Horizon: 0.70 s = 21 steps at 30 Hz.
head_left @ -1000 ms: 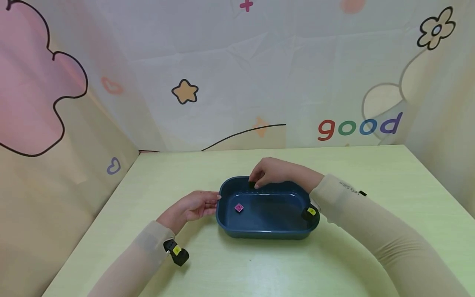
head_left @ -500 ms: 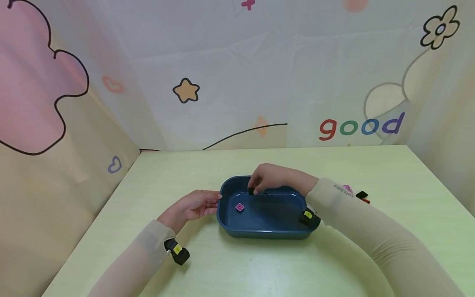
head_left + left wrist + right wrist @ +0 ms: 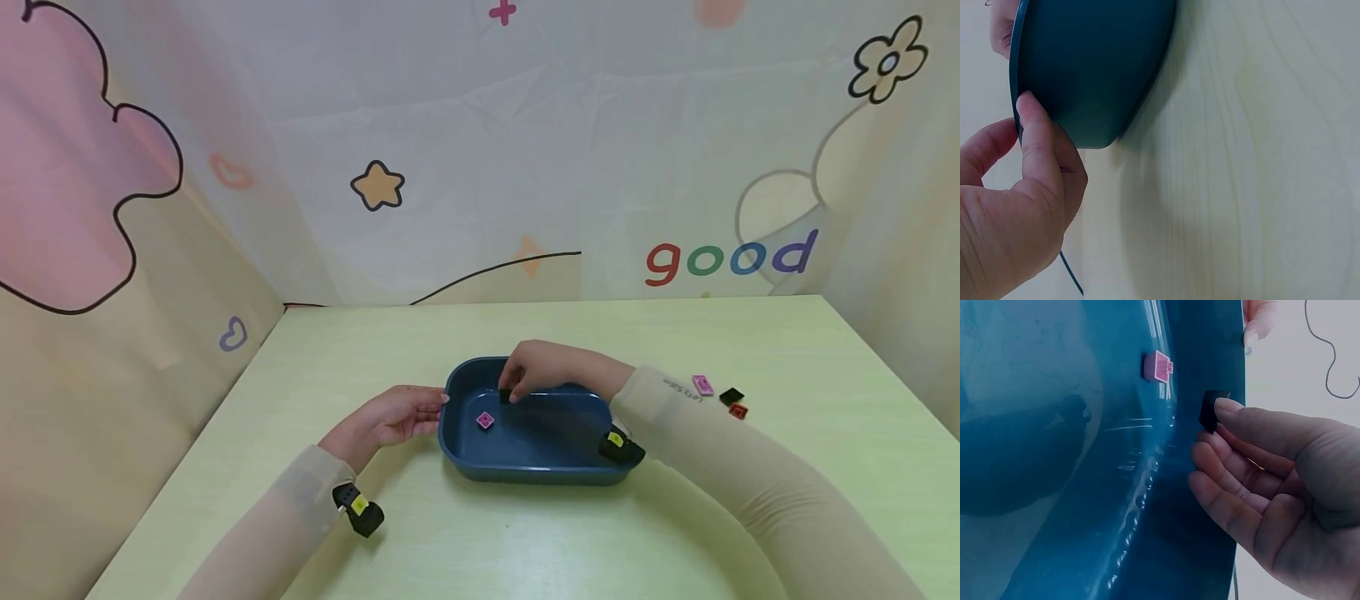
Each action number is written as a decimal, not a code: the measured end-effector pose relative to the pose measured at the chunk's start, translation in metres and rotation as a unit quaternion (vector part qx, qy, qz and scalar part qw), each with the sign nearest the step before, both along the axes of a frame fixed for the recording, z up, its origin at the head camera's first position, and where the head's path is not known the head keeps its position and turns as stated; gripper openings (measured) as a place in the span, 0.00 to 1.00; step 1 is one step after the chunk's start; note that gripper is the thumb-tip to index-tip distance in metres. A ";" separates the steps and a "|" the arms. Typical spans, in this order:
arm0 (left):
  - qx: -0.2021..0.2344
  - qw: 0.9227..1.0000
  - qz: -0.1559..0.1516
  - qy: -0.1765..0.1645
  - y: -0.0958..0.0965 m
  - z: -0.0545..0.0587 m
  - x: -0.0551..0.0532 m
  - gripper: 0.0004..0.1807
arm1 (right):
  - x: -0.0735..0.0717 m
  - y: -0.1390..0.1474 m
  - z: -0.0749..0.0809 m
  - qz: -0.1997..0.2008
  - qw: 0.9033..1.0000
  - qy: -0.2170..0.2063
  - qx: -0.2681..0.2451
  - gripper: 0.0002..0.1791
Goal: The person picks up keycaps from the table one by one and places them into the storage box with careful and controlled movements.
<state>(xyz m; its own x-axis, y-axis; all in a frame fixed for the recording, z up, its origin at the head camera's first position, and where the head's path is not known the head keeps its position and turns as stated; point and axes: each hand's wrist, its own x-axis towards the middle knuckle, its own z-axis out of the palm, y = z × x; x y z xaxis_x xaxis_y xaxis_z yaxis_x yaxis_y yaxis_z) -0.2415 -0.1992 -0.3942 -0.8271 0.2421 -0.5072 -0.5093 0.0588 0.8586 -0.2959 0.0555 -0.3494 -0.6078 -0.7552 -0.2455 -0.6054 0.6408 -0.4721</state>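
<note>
A dark blue plastic basin point(image 3: 540, 477) stands on the table, and my left hand point(image 3: 393, 418) pinches its left rim. In the left wrist view the thumb and fingers of that hand lie on both sides of the rim. My right hand point(image 3: 543, 367) reaches over the back wall and pinches a small black block point(image 3: 1209, 410) between thumb and fingertips, above the basin floor. A small pink block point(image 3: 485, 421) with a stub on one side lies inside the basin, toward its left end.
To the right of the basin, beyond the right sleeve, lie a pink block point(image 3: 702, 385), a black block point(image 3: 732, 397) and a red block point(image 3: 738, 412) on the table point(image 3: 510, 550). A printed cloth point(image 3: 480, 167) hangs behind the table.
My right hand has come lower and nearer into the basin with the black block. Its sleeve has shifted, uncovering the blocks on the right. The left hand stays on the rim.
</note>
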 end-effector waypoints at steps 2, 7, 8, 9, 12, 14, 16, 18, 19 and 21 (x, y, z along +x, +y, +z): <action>-0.001 1.000 0.000 0.000 0.000 0.000 0.000 0.21 | -0.001 -0.001 -0.002 0.001 1.000 0.000 0.003 0.15; 0.000 1.000 0.001 0.000 -0.001 0.001 0.000 0.20 | -0.003 -0.003 -0.007 0.008 1.000 0.000 0.007 0.15; 0.000 1.000 0.001 0.000 -0.001 0.001 0.000 0.20 | -0.003 -0.003 -0.008 0.009 1.000 -0.001 0.007 0.15; 0.000 1.000 0.002 0.000 -0.001 0.001 0.000 0.20 | -0.004 -0.004 -0.009 0.008 1.000 -0.002 0.007 0.15; -0.001 1.000 0.000 0.000 -0.001 0.002 0.000 0.22 | -0.004 -0.004 -0.011 0.004 1.000 -0.001 0.009 0.15; -0.002 1.000 -0.001 0.001 0.000 0.002 0.000 0.23 | -0.004 -0.004 -0.013 0.001 1.000 -0.001 0.010 0.15; -0.004 1.000 -0.002 0.001 0.000 0.001 0.000 0.24 | -0.004 -0.004 -0.015 -0.001 1.000 -0.001 0.008 0.16; -0.006 1.000 -0.001 -0.001 0.000 0.001 0.000 0.24 | -0.003 -0.004 -0.016 0.000 1.000 -0.001 0.005 0.16; -0.006 1.000 -0.001 -0.002 0.000 0.001 0.000 0.24 | -0.003 -0.004 -0.017 0.002 1.000 -0.001 0.002 0.16; -0.006 1.000 -0.001 -0.003 -0.001 0.001 -0.001 0.24 | -0.003 -0.004 -0.018 0.003 1.000 -0.002 0.000 0.16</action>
<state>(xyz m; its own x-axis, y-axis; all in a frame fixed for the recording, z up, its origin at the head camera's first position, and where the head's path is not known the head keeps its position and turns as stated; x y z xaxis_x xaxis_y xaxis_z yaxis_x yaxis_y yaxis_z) -0.2421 -0.1999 -0.3935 -0.8235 0.2374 -0.5152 -0.5145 0.0699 0.8546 -0.2985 0.0511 -0.3673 -0.6021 -0.7590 -0.2476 -0.6080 0.6370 -0.4739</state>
